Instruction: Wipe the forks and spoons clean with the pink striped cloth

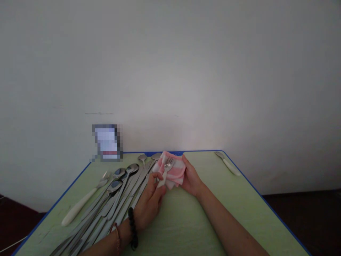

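My left hand (pixel 153 197) grips the pale handle of a small fork (pixel 168 167), its metal tines pointing away from me. Beneath and behind the fork is a folded pink-and-white cloth (pixel 177 172). My right hand (pixel 192 176) holds that cloth from its right side, with the thumb along the edge and the other fingers mostly hidden under it. Left of my left hand lies a spread of metal spoons (pixel 131 169) and other long-handled cutlery, partly covered by my left forearm.
A white-handled fork (pixel 80 206) lies at the left of the pile. Another white-handled fork (pixel 227 163) rests near the table's far right corner. A blurred-out upright device (pixel 108 142) stands at the back left. The green table (pixel 191 227) has a blue edge and meets a wall.
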A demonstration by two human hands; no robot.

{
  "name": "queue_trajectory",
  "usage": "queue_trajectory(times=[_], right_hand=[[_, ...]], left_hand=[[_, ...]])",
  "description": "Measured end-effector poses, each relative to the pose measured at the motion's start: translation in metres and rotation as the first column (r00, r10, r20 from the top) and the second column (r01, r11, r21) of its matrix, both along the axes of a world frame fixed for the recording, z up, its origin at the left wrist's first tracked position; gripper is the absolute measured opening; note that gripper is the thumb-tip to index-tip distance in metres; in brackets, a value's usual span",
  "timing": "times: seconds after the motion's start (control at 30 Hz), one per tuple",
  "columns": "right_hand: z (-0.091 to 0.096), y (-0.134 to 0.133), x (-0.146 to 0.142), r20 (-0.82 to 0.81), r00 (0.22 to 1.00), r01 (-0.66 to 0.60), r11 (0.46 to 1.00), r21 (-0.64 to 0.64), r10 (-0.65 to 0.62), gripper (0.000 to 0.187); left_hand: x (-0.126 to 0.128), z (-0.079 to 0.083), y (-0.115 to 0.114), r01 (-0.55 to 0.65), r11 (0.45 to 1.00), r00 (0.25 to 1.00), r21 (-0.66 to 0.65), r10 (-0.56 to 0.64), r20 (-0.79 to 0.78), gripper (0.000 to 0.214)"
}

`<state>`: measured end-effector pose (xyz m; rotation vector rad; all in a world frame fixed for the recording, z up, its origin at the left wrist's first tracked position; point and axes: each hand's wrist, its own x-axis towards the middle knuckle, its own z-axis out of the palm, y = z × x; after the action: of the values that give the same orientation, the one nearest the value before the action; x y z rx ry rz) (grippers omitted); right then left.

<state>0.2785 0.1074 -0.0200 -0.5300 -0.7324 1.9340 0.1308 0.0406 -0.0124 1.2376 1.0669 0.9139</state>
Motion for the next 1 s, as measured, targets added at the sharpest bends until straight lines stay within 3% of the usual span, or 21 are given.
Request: queue_trajectory(times=[0.13, 0.43, 0.77, 1.0], right_hand=[[0.004, 0.000, -0.001, -0.022, 1.000, -0.007, 1.000, 0.000, 0.007, 0.055], [0.010, -0.005, 0.003, -0.027, 1.000, 0.001, 1.000, -0.017, -0.002, 0.071], [0.005, -0.003, 0.005, -0.045, 0.998, 0.044, 0.996, -0.075, -0.048, 0.050], [0.005, -0.005, 0.005, -0.030, 0.999, 0.019, 1.000, -0.009, -0.019, 0.057]], left_hand=[[0.004, 0.008, -0.001, -0.043, 0.994, 0.996, -0.101, 0.050, 0.072, 0.018], [0.002, -0.003, 0.004, 0.018, 0.997, 0.998, 0.078, -0.012, -0.067, 0.028], [0.000, -0.006, 0.004, 0.107, 0.994, 0.987, 0.036, -0.102, -0.128, 0.044], [0.003, -0.006, 0.003, 0.072, 0.997, 0.996, -0.007, -0.072, -0.057, 0.043]])
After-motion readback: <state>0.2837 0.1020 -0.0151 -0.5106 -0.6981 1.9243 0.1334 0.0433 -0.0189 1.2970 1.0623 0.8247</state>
